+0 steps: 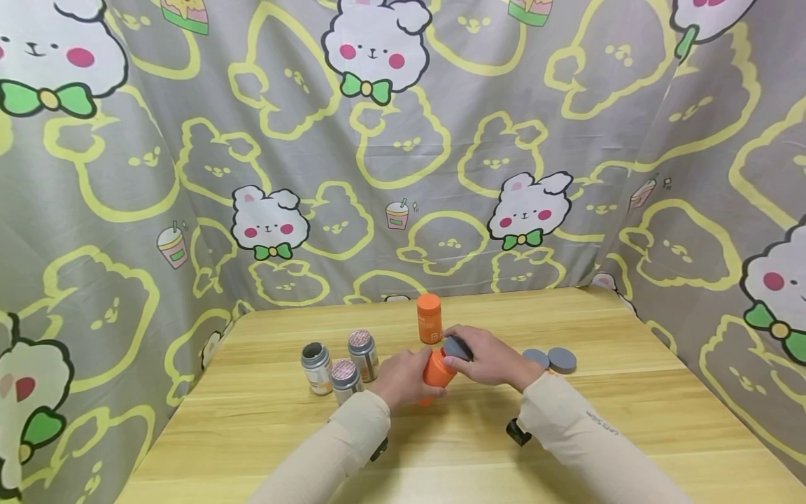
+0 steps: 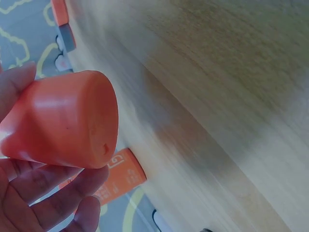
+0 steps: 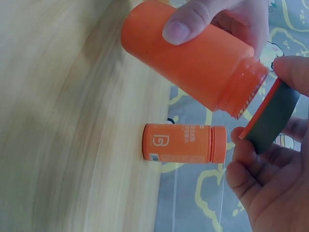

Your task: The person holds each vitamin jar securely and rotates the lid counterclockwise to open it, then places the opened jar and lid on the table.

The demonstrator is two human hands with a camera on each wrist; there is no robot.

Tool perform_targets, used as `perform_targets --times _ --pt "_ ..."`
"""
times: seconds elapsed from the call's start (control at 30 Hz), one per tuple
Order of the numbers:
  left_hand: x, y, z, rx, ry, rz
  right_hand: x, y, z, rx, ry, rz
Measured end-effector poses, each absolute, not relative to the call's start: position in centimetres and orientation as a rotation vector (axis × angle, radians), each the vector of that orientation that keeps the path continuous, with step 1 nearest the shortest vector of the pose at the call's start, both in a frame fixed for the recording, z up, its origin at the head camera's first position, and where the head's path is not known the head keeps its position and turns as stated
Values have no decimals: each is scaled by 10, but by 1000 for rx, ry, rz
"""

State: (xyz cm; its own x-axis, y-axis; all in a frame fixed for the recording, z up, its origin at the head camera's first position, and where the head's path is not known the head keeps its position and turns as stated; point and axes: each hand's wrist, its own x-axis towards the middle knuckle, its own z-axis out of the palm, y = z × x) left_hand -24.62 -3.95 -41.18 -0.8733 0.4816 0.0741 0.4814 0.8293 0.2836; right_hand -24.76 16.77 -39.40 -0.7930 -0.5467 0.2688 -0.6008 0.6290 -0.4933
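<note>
My left hand [image 1: 403, 378] grips an orange bottle [image 3: 188, 55] by its body, tilted above the table. The bottle's threaded mouth is uncovered and faces my right hand [image 1: 488, 357]. Between thumb and fingers, that hand pinches a grey lid [image 3: 271, 116] with an orange edge on its inner side. In the right wrist view a narrow gap parts the lid from the mouth. The left wrist view shows the bottle's base. Behind the hands stands another orange bottle [image 1: 429, 322], upright, with an orange cap and white print.
Left of my hands stand three grey-topped bottles; one [image 1: 317, 367] has an open mouth, while two, a rear one [image 1: 363, 355] and a front one [image 1: 346, 381], show patterned seals. Grey lids [image 1: 562, 360] lie at the right. A patterned curtain [image 1: 403, 175] hangs behind the wooden table [image 1: 252, 434].
</note>
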Motion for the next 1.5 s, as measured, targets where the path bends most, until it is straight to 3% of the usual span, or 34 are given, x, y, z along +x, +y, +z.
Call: perform_targets --times 1.5 --pt "-254 -78 -428 588 3000 838 -242 264 -422 712 -2781 737"
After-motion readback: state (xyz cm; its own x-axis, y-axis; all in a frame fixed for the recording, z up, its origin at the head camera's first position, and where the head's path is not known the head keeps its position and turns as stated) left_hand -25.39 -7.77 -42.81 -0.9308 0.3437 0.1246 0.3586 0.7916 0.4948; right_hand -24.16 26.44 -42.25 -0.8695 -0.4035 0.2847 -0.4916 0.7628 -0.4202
